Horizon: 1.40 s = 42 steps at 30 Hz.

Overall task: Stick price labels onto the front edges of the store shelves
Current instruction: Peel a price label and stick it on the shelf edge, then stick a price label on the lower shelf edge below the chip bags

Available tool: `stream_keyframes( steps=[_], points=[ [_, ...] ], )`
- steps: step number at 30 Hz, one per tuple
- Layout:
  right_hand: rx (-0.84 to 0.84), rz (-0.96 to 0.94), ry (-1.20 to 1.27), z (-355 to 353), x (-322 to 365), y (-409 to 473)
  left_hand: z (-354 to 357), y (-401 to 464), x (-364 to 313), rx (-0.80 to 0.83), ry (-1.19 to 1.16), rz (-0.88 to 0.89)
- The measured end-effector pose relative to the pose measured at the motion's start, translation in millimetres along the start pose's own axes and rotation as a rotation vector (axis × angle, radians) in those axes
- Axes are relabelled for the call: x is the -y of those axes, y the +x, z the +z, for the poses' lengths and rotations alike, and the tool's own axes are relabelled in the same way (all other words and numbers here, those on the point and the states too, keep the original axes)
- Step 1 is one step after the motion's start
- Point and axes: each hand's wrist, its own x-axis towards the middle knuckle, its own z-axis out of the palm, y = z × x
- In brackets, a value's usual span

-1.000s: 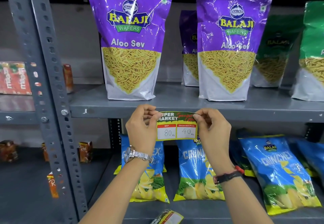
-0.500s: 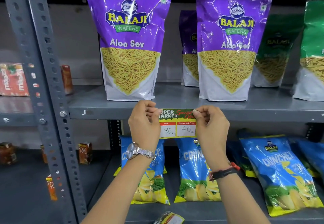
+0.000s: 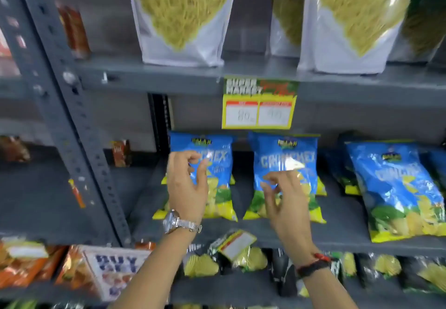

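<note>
Head view: nearest, both hands are seen below the label, empty and loosely curled, the left hand (image 3: 187, 185) at 9 o'clock of the right hand (image 3: 284, 197). Behind them, blue chip bags (image 3: 286, 163) lie on the lower shelf. Farther, the price label (image 3: 259, 103) is stuck on the shelf front edge (image 3: 149, 84) and hangs below it. It is judged light, thin and easily creased; its two side edges should be pinched.

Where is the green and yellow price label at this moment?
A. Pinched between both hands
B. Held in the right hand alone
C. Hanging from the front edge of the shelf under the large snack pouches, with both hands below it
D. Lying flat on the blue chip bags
C. The price label hangs from the shelf edge; the left hand and right hand are lower, in front of the blue chip bags, touching nothing.
</note>
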Motion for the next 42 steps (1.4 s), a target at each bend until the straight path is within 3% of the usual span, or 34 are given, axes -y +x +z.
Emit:
stream_keyframes(
  steps=[3, 5, 7, 10, 15, 17, 22, 25, 33, 42],
  points=[
    [0.421, 0.016, -0.162, 24, -32, -38, -5, -58, 43, 0.263, 0.103, -0.094],
    [0.605, -0.038, -0.247, 39, -41, -52, -5, -88, 65, 0.462, 0.146, -0.151],
    [0.643, -0.106, -0.351, 52, -45, -62, -5, -113, 80, 0.622, 0.183, -0.207],
    [0.563, -0.145, -0.439, 62, -43, -68, -4, -138, 95, 0.744, 0.234, -0.24],
    [0.41, -0.3, -0.457, 54, -41, -98, -6, -151, 103, 0.68, 0.196, -0.191],
    [0.362, -0.173, -0.357, 49, -41, -115, -10, -158, 98, 0.66, 0.138, -0.176],
    [0.313, 0.382, 0.035, 49, -54, -131, -9, -164, 89, 0.603, 0.072, -0.274],
    [0.346, 0.564, 0.039, 53, -62, -133, -9, -164, 91, 0.56, 0.113, -0.335],
    [0.324, 0.432, -0.14, 63, -69, -131, 0, -171, 98, 0.515, 0.182, -0.307],
    [0.315, 0.432, -0.235, 71, -74, -127, 5, -169, 104, 0.567, 0.218, -0.292]
  ],
)
